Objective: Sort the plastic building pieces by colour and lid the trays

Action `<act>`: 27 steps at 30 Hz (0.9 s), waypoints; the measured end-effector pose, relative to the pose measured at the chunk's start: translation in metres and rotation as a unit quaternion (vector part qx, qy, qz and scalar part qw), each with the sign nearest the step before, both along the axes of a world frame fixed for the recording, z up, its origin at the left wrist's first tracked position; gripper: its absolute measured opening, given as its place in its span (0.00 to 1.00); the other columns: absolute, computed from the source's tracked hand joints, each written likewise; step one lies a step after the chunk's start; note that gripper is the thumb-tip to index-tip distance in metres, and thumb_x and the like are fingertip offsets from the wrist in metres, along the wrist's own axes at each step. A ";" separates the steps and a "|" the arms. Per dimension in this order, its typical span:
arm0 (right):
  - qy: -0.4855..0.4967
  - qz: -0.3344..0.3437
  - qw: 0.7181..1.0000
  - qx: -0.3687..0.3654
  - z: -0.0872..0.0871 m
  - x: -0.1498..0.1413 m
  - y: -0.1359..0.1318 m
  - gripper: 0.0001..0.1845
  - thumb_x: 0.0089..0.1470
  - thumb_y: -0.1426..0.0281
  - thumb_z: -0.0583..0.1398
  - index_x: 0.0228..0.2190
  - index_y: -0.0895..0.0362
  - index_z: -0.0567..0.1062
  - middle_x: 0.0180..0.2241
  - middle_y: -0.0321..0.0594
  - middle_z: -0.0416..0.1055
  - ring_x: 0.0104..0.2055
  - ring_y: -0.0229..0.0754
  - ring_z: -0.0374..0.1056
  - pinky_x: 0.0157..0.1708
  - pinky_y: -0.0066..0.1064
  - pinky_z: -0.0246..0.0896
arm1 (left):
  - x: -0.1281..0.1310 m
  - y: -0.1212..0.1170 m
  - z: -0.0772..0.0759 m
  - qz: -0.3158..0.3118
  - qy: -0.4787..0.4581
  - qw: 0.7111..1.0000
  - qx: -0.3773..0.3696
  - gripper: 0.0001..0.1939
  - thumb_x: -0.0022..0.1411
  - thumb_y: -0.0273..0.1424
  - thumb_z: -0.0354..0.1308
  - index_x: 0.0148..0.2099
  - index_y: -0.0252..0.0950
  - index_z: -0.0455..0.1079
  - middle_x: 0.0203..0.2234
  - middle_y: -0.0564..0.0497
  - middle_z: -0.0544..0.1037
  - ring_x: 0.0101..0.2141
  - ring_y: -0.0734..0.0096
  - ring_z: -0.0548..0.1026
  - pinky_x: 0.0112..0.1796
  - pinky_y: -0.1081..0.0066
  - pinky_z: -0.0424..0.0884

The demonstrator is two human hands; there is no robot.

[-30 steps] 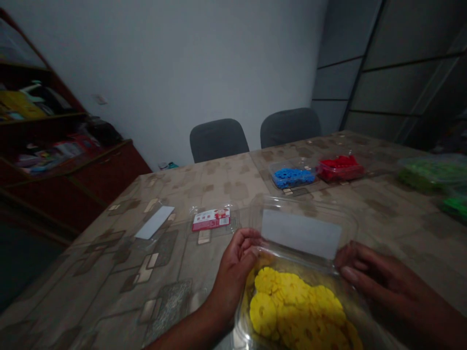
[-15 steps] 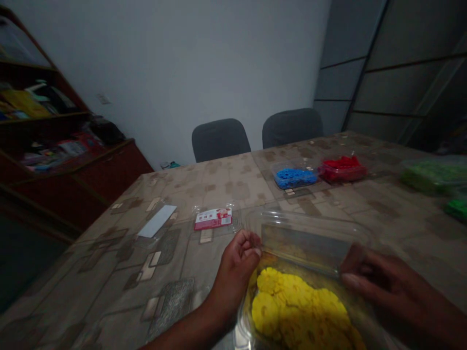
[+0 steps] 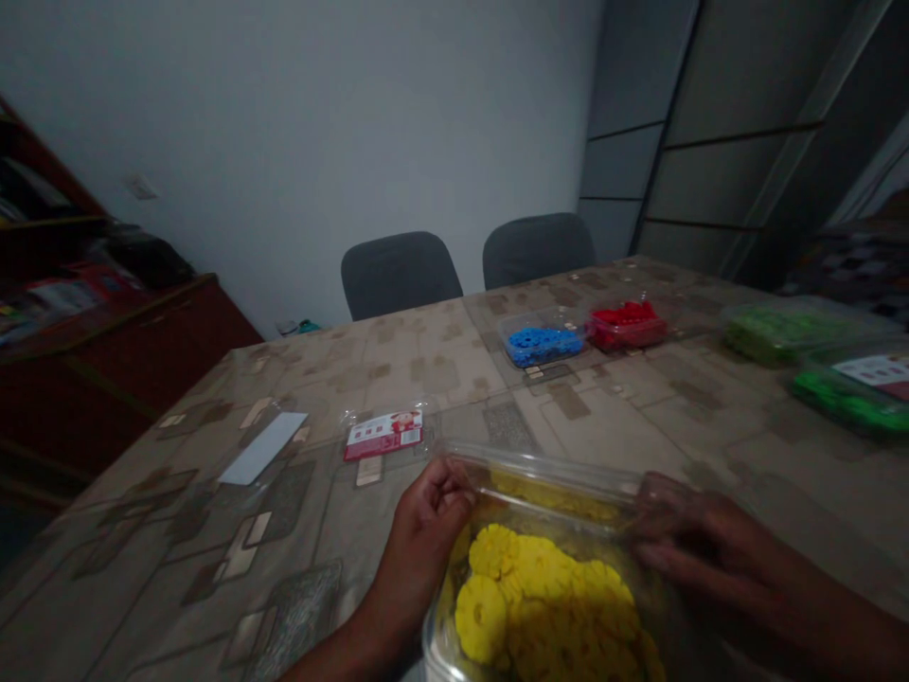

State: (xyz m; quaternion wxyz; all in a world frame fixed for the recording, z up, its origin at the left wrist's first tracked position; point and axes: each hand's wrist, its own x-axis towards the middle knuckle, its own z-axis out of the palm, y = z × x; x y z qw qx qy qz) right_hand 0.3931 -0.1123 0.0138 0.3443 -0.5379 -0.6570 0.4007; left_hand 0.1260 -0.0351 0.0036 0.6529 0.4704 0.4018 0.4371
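A clear plastic box (image 3: 435, 639) full of yellow flower-shaped discs (image 3: 543, 587) is in front of me, its lower edge cut off by the frame. Its transparent lid (image 3: 546, 461) tips away from me at the far side. My left hand (image 3: 418, 535) has its fingers curled and pinched on the left edge of the lid. At the lid's right edge my right hand (image 3: 710, 549) is also closed on the plastic, slightly blurred and dark.
Two loose clear lids lie left of the box, one with a red-and-white label (image 3: 383, 434), one with a white label (image 3: 264, 449). Farther back sit boxes of blue pieces (image 3: 543, 344) and red pieces (image 3: 627, 325). Green-filled boxes (image 3: 788, 327) stand at the right. Two grey chairs (image 3: 401, 273) line the far edge.
My view has turned right, showing more of the green boxes. Both hands have tilted the lid farther, and its white label no longer shows.
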 end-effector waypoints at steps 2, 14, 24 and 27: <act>-0.012 0.016 1.000 -0.008 0.002 -0.003 0.002 0.13 0.59 0.58 0.56 0.28 0.52 0.72 0.26 0.36 0.69 0.28 0.40 0.65 0.28 0.30 0.61 | 0.000 0.000 0.003 -0.011 -0.006 1.000 -0.008 0.03 0.56 0.27 0.60 0.34 0.37 0.69 0.24 0.57 0.74 0.25 0.74 0.72 0.28 0.76 0.67; -0.035 0.049 0.998 0.002 0.011 0.000 -0.001 0.18 0.62 0.57 0.50 0.30 0.53 0.72 0.27 0.38 0.71 0.29 0.39 0.67 0.28 0.30 0.62 | 0.000 -0.001 0.004 -0.046 -0.027 0.998 -0.035 0.04 0.58 0.30 0.61 0.37 0.37 0.72 0.32 0.50 0.81 0.30 0.68 0.78 0.31 0.74 0.71; -0.100 0.056 0.993 -0.001 0.012 0.005 -0.006 0.12 0.57 0.57 0.57 0.32 0.52 0.74 0.31 0.39 0.73 0.33 0.44 0.69 0.35 0.34 0.64 | -0.001 -0.004 0.005 -0.035 -0.018 0.999 -0.021 0.05 0.56 0.30 0.63 0.37 0.38 0.74 0.32 0.52 0.81 0.31 0.69 0.78 0.32 0.74 0.72; -0.070 0.025 0.997 -0.016 0.010 0.002 -0.007 0.12 0.54 0.56 0.59 0.29 0.51 0.74 0.29 0.37 0.72 0.31 0.43 0.67 0.30 0.32 0.63 | -0.002 -0.004 0.005 -0.016 0.000 1.000 -0.010 0.05 0.53 0.30 0.64 0.34 0.37 0.74 0.28 0.53 0.80 0.30 0.70 0.77 0.31 0.75 0.71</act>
